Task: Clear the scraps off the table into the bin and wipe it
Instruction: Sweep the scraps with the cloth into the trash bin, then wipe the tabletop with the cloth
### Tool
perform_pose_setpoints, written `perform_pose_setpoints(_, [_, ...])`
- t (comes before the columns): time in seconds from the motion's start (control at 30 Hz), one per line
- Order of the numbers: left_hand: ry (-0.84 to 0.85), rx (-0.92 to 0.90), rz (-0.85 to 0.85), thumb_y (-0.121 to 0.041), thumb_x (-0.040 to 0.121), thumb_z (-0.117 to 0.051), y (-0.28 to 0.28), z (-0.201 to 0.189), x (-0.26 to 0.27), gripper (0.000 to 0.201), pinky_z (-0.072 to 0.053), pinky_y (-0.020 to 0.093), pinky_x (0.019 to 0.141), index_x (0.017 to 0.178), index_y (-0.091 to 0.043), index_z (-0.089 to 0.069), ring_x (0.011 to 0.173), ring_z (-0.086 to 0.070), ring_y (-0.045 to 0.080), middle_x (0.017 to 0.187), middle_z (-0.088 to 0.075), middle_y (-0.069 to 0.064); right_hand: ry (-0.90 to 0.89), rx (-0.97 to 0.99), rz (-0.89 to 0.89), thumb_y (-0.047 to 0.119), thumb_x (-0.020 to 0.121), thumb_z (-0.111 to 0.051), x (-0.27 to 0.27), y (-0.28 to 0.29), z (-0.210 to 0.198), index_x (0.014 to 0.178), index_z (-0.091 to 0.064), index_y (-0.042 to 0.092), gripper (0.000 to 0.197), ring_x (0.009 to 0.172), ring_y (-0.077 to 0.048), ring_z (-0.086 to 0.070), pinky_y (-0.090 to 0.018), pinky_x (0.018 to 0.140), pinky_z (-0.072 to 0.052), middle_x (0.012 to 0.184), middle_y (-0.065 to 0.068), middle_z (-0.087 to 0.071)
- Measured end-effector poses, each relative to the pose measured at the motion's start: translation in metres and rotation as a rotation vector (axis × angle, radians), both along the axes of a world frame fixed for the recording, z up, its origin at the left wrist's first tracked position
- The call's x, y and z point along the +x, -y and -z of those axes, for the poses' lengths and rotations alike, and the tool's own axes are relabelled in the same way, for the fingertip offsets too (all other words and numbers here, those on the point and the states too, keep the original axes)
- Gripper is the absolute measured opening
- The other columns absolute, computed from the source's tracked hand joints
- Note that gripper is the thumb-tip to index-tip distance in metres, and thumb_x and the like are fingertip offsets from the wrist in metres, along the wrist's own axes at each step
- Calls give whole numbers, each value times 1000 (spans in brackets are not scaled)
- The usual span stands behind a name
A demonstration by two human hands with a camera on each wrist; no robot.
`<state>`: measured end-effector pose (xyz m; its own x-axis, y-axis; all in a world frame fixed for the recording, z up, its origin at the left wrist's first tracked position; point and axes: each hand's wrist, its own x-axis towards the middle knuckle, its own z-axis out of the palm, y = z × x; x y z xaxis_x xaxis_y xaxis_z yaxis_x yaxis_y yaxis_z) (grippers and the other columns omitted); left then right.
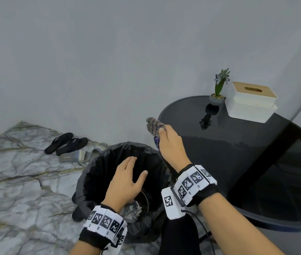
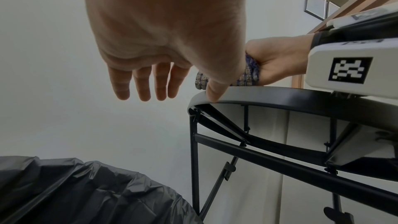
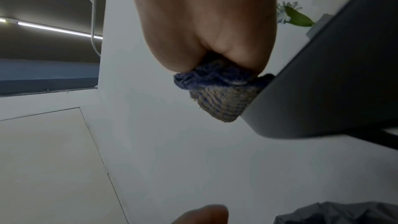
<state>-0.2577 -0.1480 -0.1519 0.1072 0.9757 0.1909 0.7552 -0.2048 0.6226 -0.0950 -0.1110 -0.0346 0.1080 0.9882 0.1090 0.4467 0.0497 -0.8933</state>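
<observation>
My right hand grips a grey and blue woven cloth at the left edge of the round black table; the cloth bulges out beyond the rim. In the left wrist view the same cloth shows in the right fist above the table rim. My left hand hovers open, palm down, over the bin lined with a black bag; its fingers are straight and hold nothing. Grey scraps lie at the bin's bottom.
A small potted plant and a white tissue box stand at the table's far side by the wall. Black and grey slippers lie on the marble floor left of the bin. The table's metal legs stand beside the bin.
</observation>
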Motion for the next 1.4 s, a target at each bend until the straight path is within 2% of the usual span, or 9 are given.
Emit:
perform_pose_setpoints(0.2, [-45, -2, -1, -60, 91, -46, 8, -2, -8, 72, -27, 30, 115, 148, -18, -37, 144, -25, 11, 155, -34, -4, 113, 76, 98, 33, 102, -30, 37, 13, -16, 112, -53, 10, 34, 91, -27, -57, -31, 73, -39, 106, -18, -62])
perform_pose_setpoints(0.3, [-59, 0, 5, -60, 91, -46, 10, -5, -7, 71, -27, 31, 115, 148, -18, -37, 144, -25, 12, 155, -34, -4, 223, 90, 130, 30, 102, -30, 59, 19, -20, 119, -50, 8, 34, 92, -32, -57, -32, 73, -39, 109, -22, -61])
perform_pose_setpoints(0.4, [-78, 9, 14, -59, 92, -47, 11, -9, -3, 70, -29, 33, 116, 148, -18, -38, 144, -25, 12, 155, -35, -3, 364, 7, 137, 25, 103, -32, 73, 29, -14, 118, -47, 3, 30, 84, -35, -50, -35, 69, -36, 109, -30, -58])
perform_pose_setpoints(0.5, [-108, 22, 24, -58, 92, -47, 11, -13, 3, 70, -29, 34, 116, 148, -17, -37, 145, -24, 13, 155, -35, -2, 511, -94, 59, 19, 102, -35, 72, 46, -4, 117, -45, 1, 26, 90, -38, -53, -35, 67, -35, 111, -28, -58])
perform_pose_setpoints(0.57, [-134, 40, 36, -57, 92, -47, 10, -15, 8, 70, -28, 33, 116, 148, -16, -38, 144, -26, 14, 154, -36, -1, 583, -83, 19, 18, 100, -38, 64, 55, 4, 116, -46, 4, 23, 99, -38, -54, -37, 74, -39, 116, -22, -55])
perform_pose_setpoints(0.73, [-216, 76, 73, -58, 93, -45, 3, -19, 16, 70, -25, 33, 117, 147, -14, -39, 143, -28, 18, 153, -38, 1, 749, 46, 74, 11, 97, -40, 49, 48, 21, 117, -47, 5, 22, 117, -32, -47, -37, 97, -35, 131, -17, -49])
perform_pose_setpoints(1.07, [-292, 75, 77, -59, 93, -45, 2, -20, 11, 71, -24, 33, 118, 148, -14, -39, 144, -27, 19, 154, -36, 2, 744, 59, -83, 19, 100, -34, 18, 13, 17, 127, -47, 6, 32, 123, -28, -47, -38, 105, -33, 133, -13, -51])
perform_pose_setpoints(1.23, [-286, 56, 65, -58, 92, -47, 4, -18, 6, 71, -27, 36, 117, 146, -13, -41, 143, -30, 20, 153, -39, 4, 630, -6, -146, 22, 102, -32, 32, 41, 7, 115, -52, 11, 27, 102, -30, -56, -39, 79, -42, 113, -10, -60])
perform_pose_setpoints(1.4, [-260, 64, 60, -57, 91, -49, 3, -20, 9, 69, -30, 37, 116, 144, -12, -44, 141, -33, 21, 150, -42, 5, 632, 15, -190, 25, 102, -31, 48, 80, 10, 117, -52, 14, 28, 101, -26, -56, -41, 93, -43, 113, -4, -61])
